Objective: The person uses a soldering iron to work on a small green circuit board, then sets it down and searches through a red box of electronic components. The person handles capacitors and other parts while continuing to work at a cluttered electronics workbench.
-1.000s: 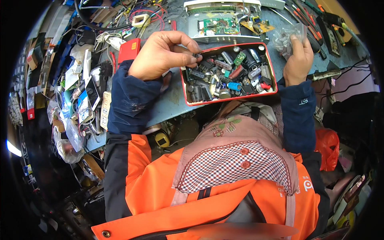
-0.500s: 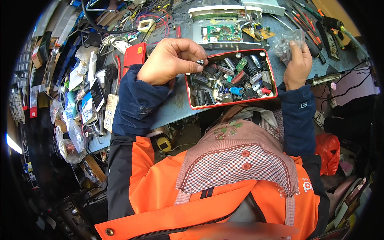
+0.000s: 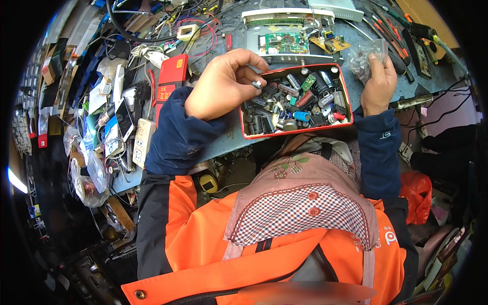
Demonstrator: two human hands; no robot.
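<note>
A small dark cylindrical part with a silvery end, looking like a capacitor [image 3: 256,84], is pinched between the thumb and fingers of my left hand [image 3: 223,84]. That hand is over the left rim of a red rectangular tin [image 3: 296,133]. Inside the tin lies a jumble of capacitors and other electronic parts, among them a blue cylinder [image 3: 301,116] and a small green circuit board [image 3: 308,82]. To the right of the tin, my right hand [image 3: 378,84] is closed on a crumpled clear plastic bag [image 3: 362,58]; its contents, if any, I cannot make out.
Behind the tin stands an opened device chassis [image 3: 251,43] with a green board, beside a brown circuit board [image 3: 333,43]. Screwdrivers and pliers [image 3: 389,33] lie at the far right. A red box [image 3: 172,68], a power strip [image 3: 144,142] and piled clutter crowd the left.
My left hand has shifted slightly right and down, and the part in its pinch has turned to show a silvery end. My right hand keeps its hold on the bag.
</note>
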